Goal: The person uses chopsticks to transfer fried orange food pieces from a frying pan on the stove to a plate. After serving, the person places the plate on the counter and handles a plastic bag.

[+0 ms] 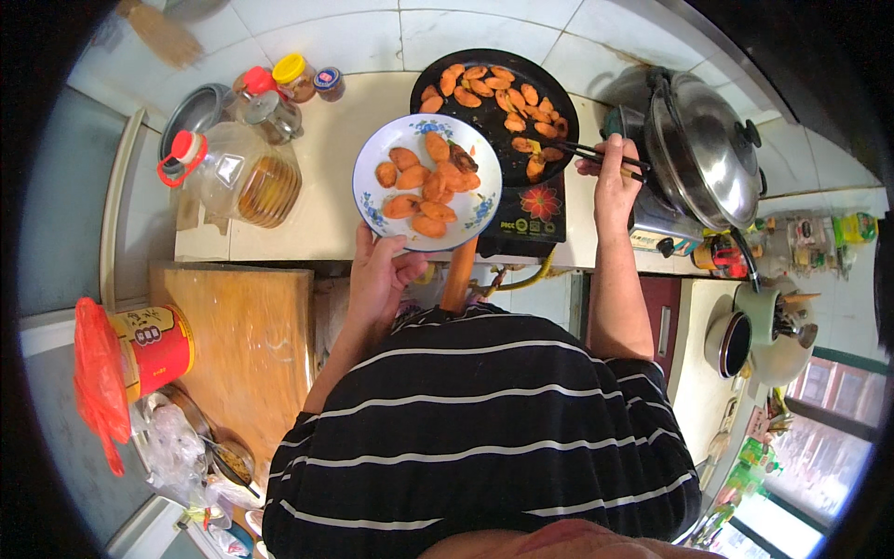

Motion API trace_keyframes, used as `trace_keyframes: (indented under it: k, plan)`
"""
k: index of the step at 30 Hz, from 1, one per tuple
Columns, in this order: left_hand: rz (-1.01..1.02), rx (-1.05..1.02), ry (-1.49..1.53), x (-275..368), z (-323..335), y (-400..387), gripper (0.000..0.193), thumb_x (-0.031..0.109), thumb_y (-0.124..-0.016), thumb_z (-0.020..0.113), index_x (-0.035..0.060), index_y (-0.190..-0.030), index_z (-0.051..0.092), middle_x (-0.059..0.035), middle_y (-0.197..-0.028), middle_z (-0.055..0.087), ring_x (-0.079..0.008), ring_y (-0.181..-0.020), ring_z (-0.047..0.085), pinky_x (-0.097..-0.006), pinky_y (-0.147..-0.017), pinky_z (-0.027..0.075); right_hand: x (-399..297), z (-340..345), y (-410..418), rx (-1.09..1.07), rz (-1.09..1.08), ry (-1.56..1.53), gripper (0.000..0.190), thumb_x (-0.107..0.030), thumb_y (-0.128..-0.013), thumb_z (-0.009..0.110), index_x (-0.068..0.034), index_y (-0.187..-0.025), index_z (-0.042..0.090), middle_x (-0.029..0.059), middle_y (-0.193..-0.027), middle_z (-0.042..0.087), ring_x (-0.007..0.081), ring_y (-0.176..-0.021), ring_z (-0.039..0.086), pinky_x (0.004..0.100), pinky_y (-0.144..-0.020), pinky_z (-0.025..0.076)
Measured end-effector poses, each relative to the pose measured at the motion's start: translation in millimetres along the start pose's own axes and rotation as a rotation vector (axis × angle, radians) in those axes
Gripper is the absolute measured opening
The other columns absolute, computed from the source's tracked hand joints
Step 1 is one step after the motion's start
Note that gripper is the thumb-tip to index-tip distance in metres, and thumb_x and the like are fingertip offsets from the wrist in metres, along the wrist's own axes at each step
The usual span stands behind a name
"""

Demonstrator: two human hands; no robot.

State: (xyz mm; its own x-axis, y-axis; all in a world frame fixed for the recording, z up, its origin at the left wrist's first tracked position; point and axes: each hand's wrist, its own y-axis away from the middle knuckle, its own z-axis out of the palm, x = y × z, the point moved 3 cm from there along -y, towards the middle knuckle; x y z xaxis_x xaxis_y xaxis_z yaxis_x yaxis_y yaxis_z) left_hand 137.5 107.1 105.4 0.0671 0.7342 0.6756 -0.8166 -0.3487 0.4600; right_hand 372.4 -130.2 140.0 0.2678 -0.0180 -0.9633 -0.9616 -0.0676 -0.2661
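My left hand [380, 269] grips the near rim of a white plate [377, 150] with blue flowers. Several orange-brown fried slices [413, 177] lie heaped on it. The plate overlaps the near left side of a black frying pan [482, 136], whose wooden handle [459, 276] points toward me. More fried slices [499, 84] are spread over the pan's far and right sides. In my right hand [614, 168] is a pair of dark chopsticks [583, 149], their tips at slices by the pan's right edge. Beneath the pan sits a black cooktop [531, 209].
Right of the pan, a lidded steel wok [709, 150] stands on a gas stove [660, 227]. To the left are a large oil jug [244, 175], a glass jar [274, 117] and a yellow-lidded jar [295, 77]. A wooden board [234, 349] and a red-and-yellow tin [157, 349] are at lower left.
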Motion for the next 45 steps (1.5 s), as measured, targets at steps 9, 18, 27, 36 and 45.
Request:
trace_keyframes:
  k: [9, 18, 27, 36, 45]
  plan:
    - [-0.006, 0.000, -0.023, -1, -1, -1, 0.044, 0.006, -0.086, 0.051, 0.0138, -0.126, 0.034, -0.0086, -0.105, 0.058, -0.0181, -0.073, 0.067, -0.0266, -0.060, 0.056, -2, -8, 11, -0.028, 0.102, -0.013, 0.035, -0.032, -0.099, 0.046, -0.001, -0.085, 0.048, 0.0067, -0.071, 0.053, 0.0135, -0.054, 0.060, 0.0262, -0.049, 0.052]
    - [-0.008, -0.019, -0.024, -2, 2, -1, 0.046, 0.008, -0.087, 0.051, 0.0136, -0.129, 0.032, -0.0098, -0.108, 0.058, -0.0194, -0.075, 0.067, -0.0264, -0.061, 0.056, -26, -24, 17, 0.149, 0.131, -0.418, 0.032, -0.033, -0.098, 0.047, -0.003, -0.087, 0.050, 0.0090, -0.075, 0.056, 0.0210, -0.052, 0.061, 0.0303, -0.051, 0.051]
    - [0.004, -0.019, -0.031, -5, 1, -2, 0.044, 0.009, -0.087, 0.052, 0.0132, -0.126, 0.034, -0.0104, -0.107, 0.058, -0.0193, -0.075, 0.067, -0.0260, -0.059, 0.056, -53, -29, 25, 0.114, 0.188, 0.020, 0.031, -0.031, -0.098, 0.048, -0.004, -0.083, 0.050, 0.0044, -0.067, 0.051, 0.0156, -0.051, 0.059, 0.0266, -0.048, 0.050]
    - [0.015, -0.026, -0.003, -3, 1, 1, 0.041, 0.007, -0.088, 0.051, 0.0131, -0.125, 0.035, -0.0119, -0.106, 0.060, -0.0211, -0.075, 0.068, -0.0258, -0.059, 0.057, -34, -16, 27, 0.087, 0.004, 0.094, 0.030, -0.026, -0.099, 0.049, -0.001, -0.082, 0.052, 0.0030, -0.069, 0.054, 0.0092, -0.058, 0.058, 0.0228, -0.052, 0.048]
    - [0.037, -0.032, 0.005, -2, -3, 4, 0.039, 0.007, -0.088, 0.051, 0.0123, -0.124, 0.036, -0.0139, -0.105, 0.061, -0.0234, -0.077, 0.069, -0.0273, -0.059, 0.057, -37, -10, 21, 0.062, -0.099, 0.162, 0.033, -0.030, -0.098, 0.049, -0.001, -0.084, 0.053, 0.0029, -0.074, 0.054, 0.0095, -0.058, 0.057, 0.0226, -0.053, 0.048]
